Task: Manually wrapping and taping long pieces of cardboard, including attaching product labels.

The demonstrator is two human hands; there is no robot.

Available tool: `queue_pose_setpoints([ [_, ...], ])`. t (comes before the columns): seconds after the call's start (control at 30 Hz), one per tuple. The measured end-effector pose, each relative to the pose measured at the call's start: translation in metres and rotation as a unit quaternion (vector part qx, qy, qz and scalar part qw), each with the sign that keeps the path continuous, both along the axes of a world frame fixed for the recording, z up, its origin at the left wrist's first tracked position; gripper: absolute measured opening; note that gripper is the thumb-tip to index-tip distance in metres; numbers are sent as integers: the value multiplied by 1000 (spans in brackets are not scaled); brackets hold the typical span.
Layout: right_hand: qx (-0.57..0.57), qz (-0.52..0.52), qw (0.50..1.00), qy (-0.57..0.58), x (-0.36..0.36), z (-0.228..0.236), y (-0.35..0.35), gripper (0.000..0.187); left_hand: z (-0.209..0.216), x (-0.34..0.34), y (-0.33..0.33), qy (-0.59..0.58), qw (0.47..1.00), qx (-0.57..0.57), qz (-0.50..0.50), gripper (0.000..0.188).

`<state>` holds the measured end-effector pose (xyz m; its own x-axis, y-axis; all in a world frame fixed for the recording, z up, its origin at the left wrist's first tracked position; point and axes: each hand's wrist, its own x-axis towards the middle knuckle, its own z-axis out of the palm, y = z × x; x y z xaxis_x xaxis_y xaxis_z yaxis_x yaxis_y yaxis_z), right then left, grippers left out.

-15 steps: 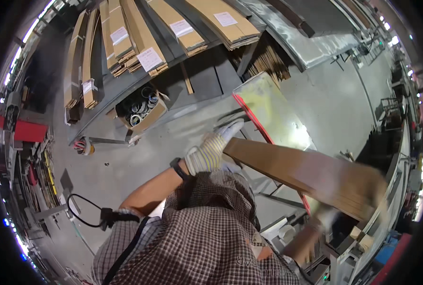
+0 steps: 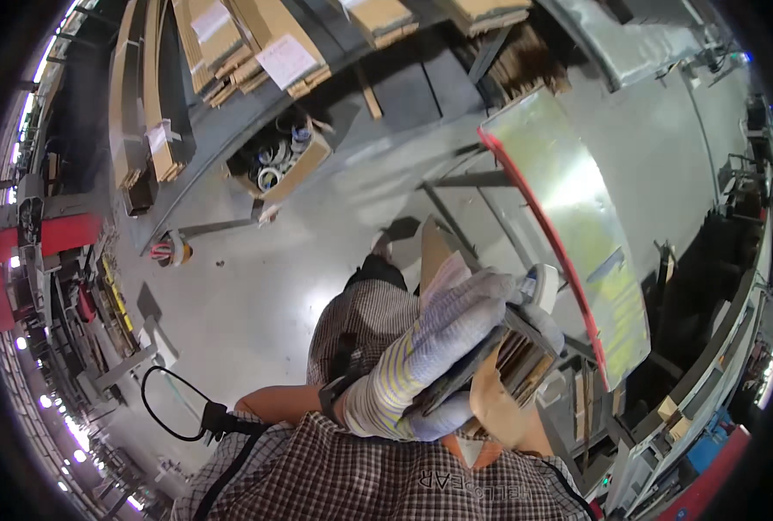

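My left hand (image 2: 412,365), in a pale striped work glove, is closed around a bundle of cardboard strips (image 2: 525,369) close to my body. The stacked strip ends face the right, and a brown flap (image 2: 495,401) hangs at the near side. A pinkish label (image 2: 447,276) shows past my fingers, on the far part of the bundle. Beyond the left fingertips is a white, rounded thing (image 2: 541,286), perhaps a tape roll. My right forearm (image 2: 536,430) shows beneath the bundle; the right hand is largely hidden there, so its grip cannot be made out.
A red-edged, yellowish table (image 2: 577,208) stands ahead to the right. Labelled cardboard bundles (image 2: 286,61) lie on a dark rack at the far left. Beneath it sits a carton (image 2: 295,169) of rings or rolls. A workbench (image 2: 707,373) runs along the right.
The bundle, earlier stretched out to the right between both hands, has swung in toward my body, its ends now turned up. The view has shifted too, and the right hand has gone behind the bundle.
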<state>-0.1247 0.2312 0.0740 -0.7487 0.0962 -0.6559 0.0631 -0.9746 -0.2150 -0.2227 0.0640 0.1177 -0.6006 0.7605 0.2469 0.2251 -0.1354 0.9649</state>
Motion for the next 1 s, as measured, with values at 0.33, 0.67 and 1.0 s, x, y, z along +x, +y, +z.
queue_pose_setpoints([
  [0.33,149,288,907,-267,16,-102,25,44,-34,-3,5,-138,984,49,-97,100],
  [0.67,320,224,912,-124,35,-148,21,47,-165,-8,18,17,999,-13,-43,69],
  [1.0,354,202,898,-164,60,-140,38,49,-216,-24,33,-587,808,48,-24,59],
])
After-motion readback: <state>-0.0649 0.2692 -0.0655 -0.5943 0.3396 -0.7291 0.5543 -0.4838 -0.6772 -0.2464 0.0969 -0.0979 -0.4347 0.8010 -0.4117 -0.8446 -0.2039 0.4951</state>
